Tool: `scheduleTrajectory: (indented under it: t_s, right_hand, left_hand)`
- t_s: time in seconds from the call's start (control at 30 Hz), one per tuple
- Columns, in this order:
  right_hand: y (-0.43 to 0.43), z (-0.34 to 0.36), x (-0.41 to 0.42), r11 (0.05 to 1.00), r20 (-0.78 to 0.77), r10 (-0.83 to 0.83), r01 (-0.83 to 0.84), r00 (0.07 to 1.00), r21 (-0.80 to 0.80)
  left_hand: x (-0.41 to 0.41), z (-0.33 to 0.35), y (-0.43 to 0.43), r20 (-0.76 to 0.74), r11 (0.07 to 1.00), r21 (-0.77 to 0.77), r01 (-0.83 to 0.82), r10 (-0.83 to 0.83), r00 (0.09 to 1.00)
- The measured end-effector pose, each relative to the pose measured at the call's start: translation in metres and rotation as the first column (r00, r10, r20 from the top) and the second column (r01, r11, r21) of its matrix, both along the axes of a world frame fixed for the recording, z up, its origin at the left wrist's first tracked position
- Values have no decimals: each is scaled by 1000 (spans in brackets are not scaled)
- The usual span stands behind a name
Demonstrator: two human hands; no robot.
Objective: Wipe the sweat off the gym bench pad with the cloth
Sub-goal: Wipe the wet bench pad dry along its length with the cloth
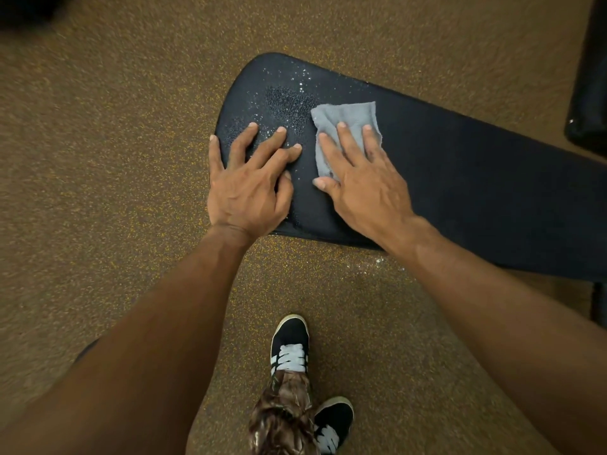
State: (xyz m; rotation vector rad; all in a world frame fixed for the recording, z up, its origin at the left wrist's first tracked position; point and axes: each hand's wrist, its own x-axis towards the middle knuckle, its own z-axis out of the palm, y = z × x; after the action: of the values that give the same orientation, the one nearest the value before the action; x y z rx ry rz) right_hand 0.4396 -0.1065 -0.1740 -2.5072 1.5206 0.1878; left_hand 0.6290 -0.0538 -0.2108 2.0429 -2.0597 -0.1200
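Note:
A black gym bench pad (460,178) stretches from the centre to the right edge, its rounded end at the left. Glistening sweat droplets (289,100) speckle that rounded end. A grey cloth (345,118) lies flat on the pad just right of the droplets. My right hand (358,178) presses down on the cloth with fingers spread, covering its lower half. My left hand (249,185) rests flat on the wet end of the pad, fingers apart, holding nothing, its little finger at the pad's left edge.
Brown speckled rubber flooring (98,192) surrounds the bench. My two black shoes (290,346) with white laces stand below the pad. Another black padded object (591,93) sits at the right edge. A few droplets mark the floor (377,262) under the pad's near edge.

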Motion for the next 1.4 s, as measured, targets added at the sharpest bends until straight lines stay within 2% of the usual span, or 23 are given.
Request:
scheduleTrajectory:
  t_s: [0.1, 0.23, 0.3, 0.37, 0.47, 0.67, 0.77, 0.87, 1.0, 1.1, 1.2, 1.27, 1.3, 1.4]
  right_hand:
    - [-11, -1, 5, 1000, 13, -30, 30, 999, 2]
    - [-32, -3, 16, 985, 122, -172, 170, 978, 30]
    - [-34, -3, 23, 991, 170, -135, 136, 976, 10]
    - [-23, -4, 23, 1000, 197, -30, 28, 980, 14]
    - [-5, -6, -3, 999, 149, 49, -49, 988, 0]
    - [-44, -2, -2, 987, 146, -159, 163, 976, -14]
    - [-28, -3, 11, 998, 190, -46, 54, 981, -41]
    - [-8, -3, -13, 997, 182, 65, -55, 981, -62]
    - [-34, -2, -26, 994, 126, -92, 99, 988, -49]
    - [-55, -5, 4, 984, 181, -163, 172, 970, -39]
    - [-42, -12, 18, 997, 221, -46, 59, 974, -52]
    - [-25, -15, 4, 996, 180, 64, -50, 982, -80]
    - [-23, -13, -6, 995, 154, 69, -57, 986, -78]
    - [-42, -7, -20, 996, 130, -68, 75, 989, -53]
  left_hand:
    - [0, 1, 0, 1, 1000, 3, -2, 2, 1000]
    - [0, 0, 0, -2, 1000, 5, -4, 4, 1000]
    - [0, 0, 0, -7, 1000, -1, -5, 5, 1000]
    - [0, 0, 0, -5, 1000, 1, -4, 4, 1000]
    - [0, 2, -1, -11, 1000, 5, -3, 3, 1000]
    - [-1, 1, 0, -17, 1000, -7, -4, 4, 1000]
    - [0, 1, 0, -13, 1000, -6, -4, 4, 1000]
    - [0, 1, 0, -10, 1000, -6, -2, 2, 1000]
    - [0, 1, -1, -16, 1000, -8, -3, 3, 1000]
    - [-1, 1, 0, -5, 1000, -21, -4, 3, 1000]
    - [0, 0, -1, -6, 1000, -26, -3, 3, 1000]
    - [0, 1, 0, -5, 1000, -25, -7, 7, 1000]
    - [-1, 1, 0, -6, 1000, -25, -8, 8, 1000]
    - [0, 1, 0, 0, 1000, -25, -7, 7, 1000]
